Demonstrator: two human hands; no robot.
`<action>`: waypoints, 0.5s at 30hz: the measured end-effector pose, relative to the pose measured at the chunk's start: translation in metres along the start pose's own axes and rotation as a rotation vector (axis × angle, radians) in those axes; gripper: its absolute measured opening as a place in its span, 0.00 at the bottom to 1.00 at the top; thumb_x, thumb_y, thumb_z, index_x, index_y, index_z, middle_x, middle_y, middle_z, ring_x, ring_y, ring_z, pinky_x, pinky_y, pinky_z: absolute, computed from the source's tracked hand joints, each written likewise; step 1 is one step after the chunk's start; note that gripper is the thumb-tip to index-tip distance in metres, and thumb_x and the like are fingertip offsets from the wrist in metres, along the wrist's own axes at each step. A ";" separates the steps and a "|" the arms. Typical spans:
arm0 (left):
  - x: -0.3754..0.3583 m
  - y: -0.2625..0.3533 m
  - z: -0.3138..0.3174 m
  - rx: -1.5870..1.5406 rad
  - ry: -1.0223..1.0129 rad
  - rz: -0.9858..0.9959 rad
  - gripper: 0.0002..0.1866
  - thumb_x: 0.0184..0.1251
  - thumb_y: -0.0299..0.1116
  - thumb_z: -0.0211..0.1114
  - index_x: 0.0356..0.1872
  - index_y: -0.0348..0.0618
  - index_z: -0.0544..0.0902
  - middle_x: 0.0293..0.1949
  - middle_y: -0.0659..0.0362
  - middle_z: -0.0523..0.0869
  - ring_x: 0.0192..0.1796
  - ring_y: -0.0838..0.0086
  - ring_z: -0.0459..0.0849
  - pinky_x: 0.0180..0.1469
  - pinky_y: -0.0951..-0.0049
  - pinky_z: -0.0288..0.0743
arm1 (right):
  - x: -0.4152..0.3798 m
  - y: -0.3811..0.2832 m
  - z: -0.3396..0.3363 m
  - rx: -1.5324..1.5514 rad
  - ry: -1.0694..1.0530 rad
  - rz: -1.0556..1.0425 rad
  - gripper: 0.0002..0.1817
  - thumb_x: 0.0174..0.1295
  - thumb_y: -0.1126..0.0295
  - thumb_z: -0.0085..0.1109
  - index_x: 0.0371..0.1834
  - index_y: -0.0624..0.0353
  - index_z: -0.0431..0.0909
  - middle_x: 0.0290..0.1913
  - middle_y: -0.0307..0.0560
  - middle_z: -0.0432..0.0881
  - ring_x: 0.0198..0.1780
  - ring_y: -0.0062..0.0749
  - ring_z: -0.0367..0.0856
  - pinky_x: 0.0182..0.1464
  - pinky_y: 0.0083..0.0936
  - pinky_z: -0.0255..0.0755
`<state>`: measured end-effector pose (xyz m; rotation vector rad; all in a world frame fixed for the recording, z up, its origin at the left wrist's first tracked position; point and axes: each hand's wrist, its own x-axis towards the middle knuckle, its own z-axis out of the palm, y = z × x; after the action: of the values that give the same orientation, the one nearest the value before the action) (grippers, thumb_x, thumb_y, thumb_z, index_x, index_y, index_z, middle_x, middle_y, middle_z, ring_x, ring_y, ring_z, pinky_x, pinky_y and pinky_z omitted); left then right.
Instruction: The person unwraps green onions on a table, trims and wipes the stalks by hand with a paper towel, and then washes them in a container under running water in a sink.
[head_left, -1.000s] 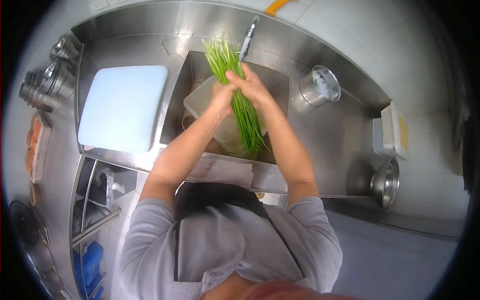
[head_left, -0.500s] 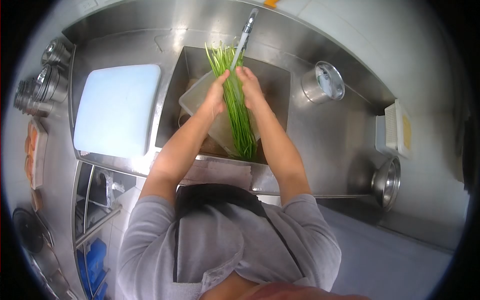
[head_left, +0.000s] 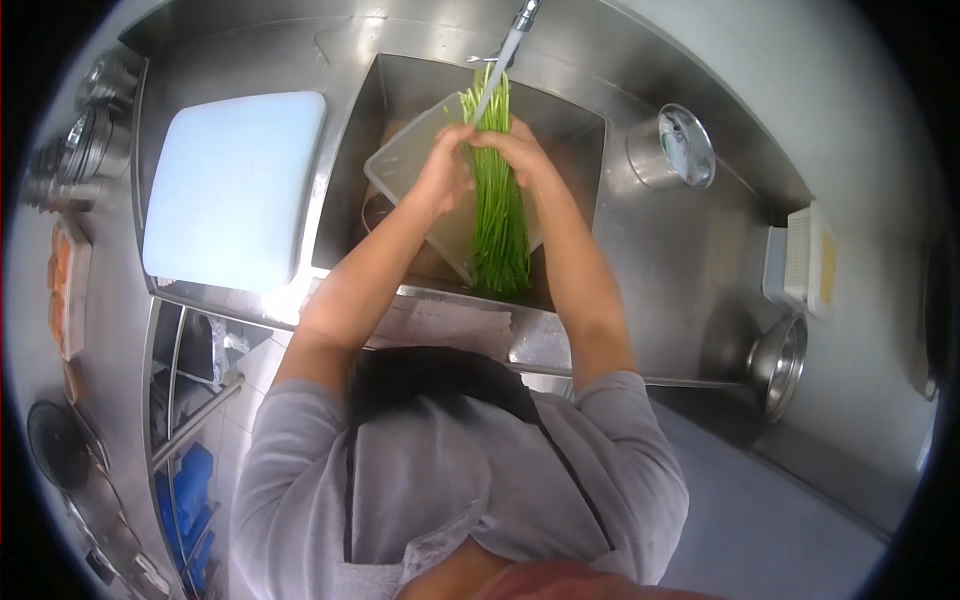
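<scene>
A long bunch of green stalks (head_left: 500,220) hangs over the steel sink (head_left: 570,130), its pale ends under the stream from the faucet (head_left: 524,16). My left hand (head_left: 446,170) is at the left side of the bunch near the pale ends, its fingers curled against the stalks. From the right, my right hand (head_left: 518,152) wraps round the same bunch, with fingers across the front of the stalks. Below the bunch a translucent plastic tub (head_left: 405,155) sits tilted in the sink, partly hidden by my left arm and the stalks.
A light blue cutting board (head_left: 235,190) lies left of the sink. On the right stand a steel pot (head_left: 650,150), a white basket (head_left: 798,255) and a steel bowl (head_left: 778,365). A tray of orange food (head_left: 72,290) and stacked metal containers (head_left: 95,150) are at far left.
The view has shifted, so the sink appears higher. The bunch is more upright, and my right hand has moved from its side to across its front.
</scene>
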<state>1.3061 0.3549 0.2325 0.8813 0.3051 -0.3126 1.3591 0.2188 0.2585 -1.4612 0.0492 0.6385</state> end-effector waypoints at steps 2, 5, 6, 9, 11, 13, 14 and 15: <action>0.006 0.000 0.001 -0.157 0.088 -0.042 0.33 0.67 0.48 0.63 0.69 0.46 0.64 0.65 0.48 0.68 0.65 0.56 0.71 0.63 0.50 0.69 | 0.013 0.015 -0.004 -0.137 -0.077 -0.087 0.31 0.54 0.65 0.71 0.61 0.62 0.73 0.52 0.56 0.82 0.56 0.41 0.81 0.56 0.34 0.74; 0.035 -0.017 -0.021 -0.179 0.105 -0.023 0.33 0.69 0.50 0.62 0.68 0.44 0.66 0.65 0.45 0.69 0.66 0.55 0.70 0.65 0.48 0.68 | 0.028 0.038 0.008 -0.246 -0.001 -0.060 0.34 0.57 0.59 0.69 0.65 0.61 0.72 0.59 0.58 0.80 0.63 0.46 0.77 0.63 0.39 0.69; 0.031 -0.019 -0.023 -0.187 0.156 -0.053 0.31 0.70 0.50 0.61 0.67 0.43 0.68 0.64 0.45 0.71 0.65 0.55 0.72 0.63 0.49 0.70 | 0.031 0.053 0.015 -0.277 0.116 -0.005 0.35 0.58 0.56 0.68 0.66 0.61 0.71 0.61 0.59 0.79 0.65 0.47 0.75 0.65 0.40 0.67; 0.071 -0.062 -0.075 -0.205 0.232 -0.137 0.27 0.73 0.47 0.59 0.64 0.39 0.73 0.60 0.46 0.77 0.61 0.56 0.76 0.57 0.52 0.75 | 0.063 0.123 0.015 -0.477 0.227 0.026 0.37 0.61 0.52 0.65 0.69 0.61 0.69 0.66 0.61 0.76 0.68 0.50 0.73 0.66 0.42 0.66; 0.093 -0.087 -0.104 -0.110 0.299 -0.207 0.25 0.74 0.44 0.58 0.62 0.37 0.74 0.57 0.47 0.79 0.58 0.57 0.79 0.54 0.53 0.77 | 0.084 0.164 0.006 -0.603 0.249 0.065 0.36 0.63 0.52 0.63 0.70 0.61 0.68 0.67 0.63 0.75 0.68 0.51 0.73 0.66 0.42 0.66; 0.101 -0.104 -0.121 0.087 0.407 -0.299 0.23 0.74 0.42 0.58 0.61 0.36 0.75 0.55 0.48 0.82 0.56 0.57 0.80 0.52 0.55 0.78 | 0.092 0.182 0.002 -0.692 0.296 0.173 0.34 0.65 0.55 0.60 0.71 0.61 0.66 0.67 0.64 0.74 0.67 0.50 0.73 0.66 0.41 0.66; 0.105 -0.111 -0.130 0.075 0.407 -0.337 0.22 0.73 0.40 0.59 0.60 0.35 0.76 0.55 0.48 0.82 0.55 0.58 0.81 0.51 0.54 0.79 | 0.094 0.190 -0.002 -0.606 0.285 0.206 0.33 0.65 0.57 0.59 0.71 0.60 0.67 0.66 0.64 0.75 0.67 0.50 0.74 0.66 0.41 0.66; 0.115 -0.120 -0.143 0.064 0.403 -0.370 0.21 0.72 0.38 0.61 0.60 0.35 0.76 0.55 0.48 0.81 0.55 0.58 0.81 0.50 0.54 0.79 | 0.093 0.181 -0.006 -0.521 0.276 0.235 0.31 0.66 0.59 0.58 0.70 0.60 0.68 0.66 0.63 0.75 0.66 0.50 0.74 0.66 0.41 0.66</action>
<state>1.3457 0.3797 0.0180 0.9476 0.8409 -0.4879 1.3608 0.2435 0.0561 -2.0635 0.2904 0.6632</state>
